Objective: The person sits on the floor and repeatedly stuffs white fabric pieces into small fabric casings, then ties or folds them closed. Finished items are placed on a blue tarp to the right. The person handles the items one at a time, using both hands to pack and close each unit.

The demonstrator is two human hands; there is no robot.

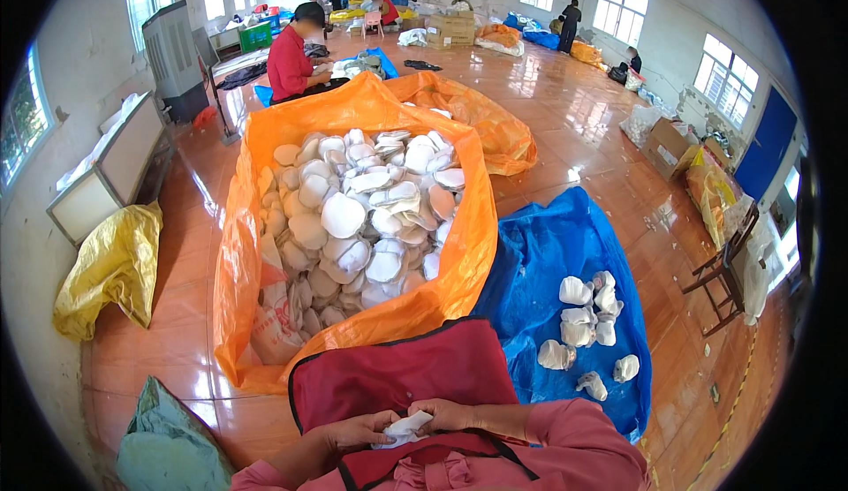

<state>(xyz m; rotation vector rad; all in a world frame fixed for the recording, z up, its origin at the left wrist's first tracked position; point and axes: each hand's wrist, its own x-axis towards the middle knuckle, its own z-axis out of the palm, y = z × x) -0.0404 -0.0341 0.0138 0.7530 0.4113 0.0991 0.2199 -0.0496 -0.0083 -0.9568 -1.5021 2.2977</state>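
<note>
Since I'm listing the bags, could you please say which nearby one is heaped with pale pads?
The nearer, wide-open orange bag; the crumpled yellow bag shows none, and the blue sheet carries only a few white bundles.

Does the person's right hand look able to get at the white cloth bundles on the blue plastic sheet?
Probably yes, perhaps with a lean: the bundles lie uncovered on the blue sheet to the right, no barrier visible. The right hand must likely release the crumpled white cloth first.
</note>
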